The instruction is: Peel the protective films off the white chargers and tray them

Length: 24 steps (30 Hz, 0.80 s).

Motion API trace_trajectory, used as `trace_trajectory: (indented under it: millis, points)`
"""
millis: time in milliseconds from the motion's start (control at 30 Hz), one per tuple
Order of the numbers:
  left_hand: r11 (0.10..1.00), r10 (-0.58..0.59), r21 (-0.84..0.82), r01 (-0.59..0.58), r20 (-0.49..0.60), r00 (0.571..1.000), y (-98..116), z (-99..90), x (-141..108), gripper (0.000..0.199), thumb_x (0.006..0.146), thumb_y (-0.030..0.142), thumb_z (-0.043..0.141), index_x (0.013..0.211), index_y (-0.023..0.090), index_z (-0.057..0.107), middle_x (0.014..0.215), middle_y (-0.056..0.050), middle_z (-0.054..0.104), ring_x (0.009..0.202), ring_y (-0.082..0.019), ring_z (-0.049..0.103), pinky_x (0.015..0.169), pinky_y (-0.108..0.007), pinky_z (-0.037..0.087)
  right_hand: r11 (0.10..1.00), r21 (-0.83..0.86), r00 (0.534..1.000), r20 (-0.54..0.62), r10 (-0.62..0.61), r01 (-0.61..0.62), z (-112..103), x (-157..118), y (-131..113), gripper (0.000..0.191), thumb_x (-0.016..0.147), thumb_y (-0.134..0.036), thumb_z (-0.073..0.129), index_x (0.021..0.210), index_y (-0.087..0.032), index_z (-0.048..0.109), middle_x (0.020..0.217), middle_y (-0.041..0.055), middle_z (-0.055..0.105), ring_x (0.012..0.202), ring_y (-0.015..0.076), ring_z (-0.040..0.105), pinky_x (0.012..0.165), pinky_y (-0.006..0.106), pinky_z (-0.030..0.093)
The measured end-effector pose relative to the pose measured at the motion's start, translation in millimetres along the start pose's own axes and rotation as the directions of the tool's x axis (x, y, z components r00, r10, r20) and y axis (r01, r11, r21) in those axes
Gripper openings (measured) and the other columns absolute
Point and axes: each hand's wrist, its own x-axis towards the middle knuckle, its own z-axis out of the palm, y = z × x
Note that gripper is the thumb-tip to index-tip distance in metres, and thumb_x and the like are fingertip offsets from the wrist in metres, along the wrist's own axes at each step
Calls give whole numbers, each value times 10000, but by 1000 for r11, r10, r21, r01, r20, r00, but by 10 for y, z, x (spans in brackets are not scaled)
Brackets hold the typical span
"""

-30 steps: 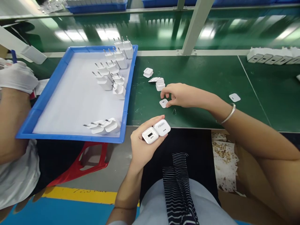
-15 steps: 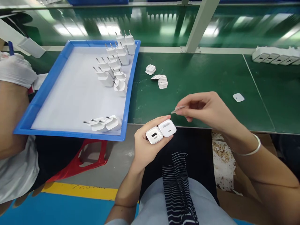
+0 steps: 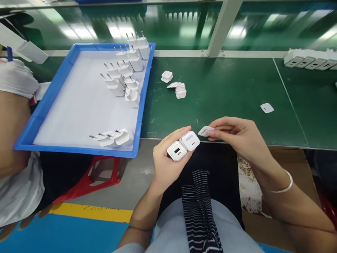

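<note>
Two white charger plugs sit side by side in my left hand (image 3: 168, 161), its fingers wrapped round them. The nearer charger (image 3: 177, 151) shows a dark port and a small slot on its end face. The other charger (image 3: 190, 140) has grey lettering and a slot on its face. My right hand (image 3: 234, 137) pinches a thin white cover plate (image 3: 205, 131) with lettering, held just right of the chargers and apart from them. A similar cover plate (image 3: 266, 108) lies on the green bench to the right. Stacked cover plates (image 3: 180, 90) lie beyond my hands.
A blue tray (image 3: 139, 128) lined with white holds several charger plugs (image 3: 114, 86), pins up or sideways. Another small stack of plates (image 3: 166, 76) lies behind. More chargers (image 3: 306, 59) line the far right. A co-worker's gloved hand (image 3: 17, 77) is at left. A metal post (image 3: 223, 28) rises behind.
My right hand has lowered and turned the cover plate so its lettered face shows. The chargers in my left hand have shifted slightly right and tilted.
</note>
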Motion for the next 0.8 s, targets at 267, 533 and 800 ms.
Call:
trace_trajectory:
  millis: [267, 533, 800]
  points:
    - [976, 173, 149, -162, -69, 982, -87, 78, -7, 446, 796, 40, 749, 1204, 216, 718, 1255, -65, 746, 1164, -208, 717, 1044, -345, 589, 907, -344, 902, -263, -342, 244, 172, -384, -77, 110, 907, -198, 725, 953, -293, 757, 873, 8, 745, 691, 169, 681, 639, 345, 601]
    - [931, 259, 287, -227, -78, 963, -82, 125, -33, 496, 835, 106, 735, 1313, 204, 644, 1313, -84, 715, 1187, -232, 702, 1044, -375, 589, 982, 45, 952, -257, -168, 185, 526, -610, -65, 190, 891, -170, 744, 1026, -303, 723, 755, -18, 749, 600, 162, 696, 570, 315, 638]
    - [973, 157, 182, -146, -51, 986, -72, 163, -95, 662, 871, 395, 756, 1455, 259, 478, 1332, -91, 699, 1160, -242, 708, 1000, -376, 600, 931, 364, 997, -66, 37, -10, 605, -592, -165, 202, 857, -187, 784, 1019, -260, 689, 652, -28, 748, 511, 156, 687, 486, 280, 618]
